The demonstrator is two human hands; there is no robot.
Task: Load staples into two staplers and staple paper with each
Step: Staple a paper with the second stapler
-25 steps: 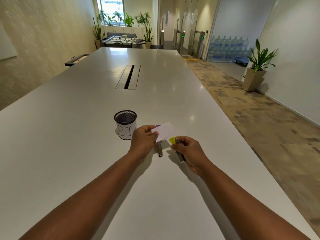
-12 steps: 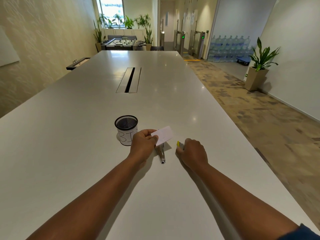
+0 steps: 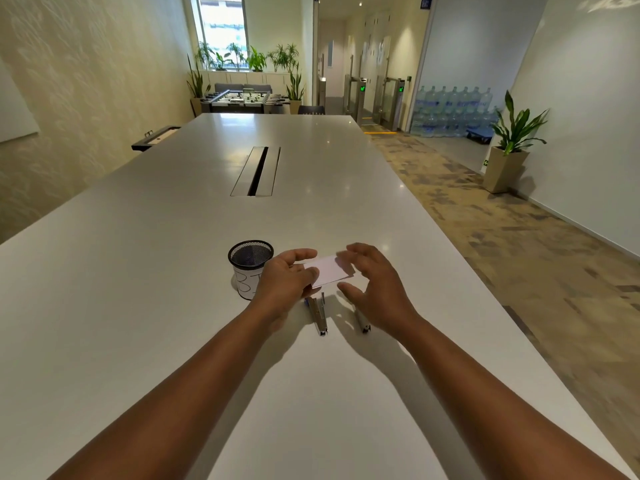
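Holding a small white paper slip (image 3: 327, 270) just above the table (image 3: 138, 271), the left hand (image 3: 287, 282) pinches its near-left edge between thumb and fingers, while the right hand (image 3: 375, 289) hovers spread wide at the slip's far-right end, gripping nothing. In the head view, the only one, two staplers lie on the table below: a blue-tipped stapler (image 3: 318, 315) under the left hand and a second stapler (image 3: 362, 322) mostly hidden beneath the right palm. A black mesh cup (image 3: 250, 265) with a handwritten label stands just left of the left hand. The slip looks light and floppy, likely to bend or flutter, so it is best taken by opposite edges and kept taut. The staplers look small, rigid and smooth, best grasped along their sides.
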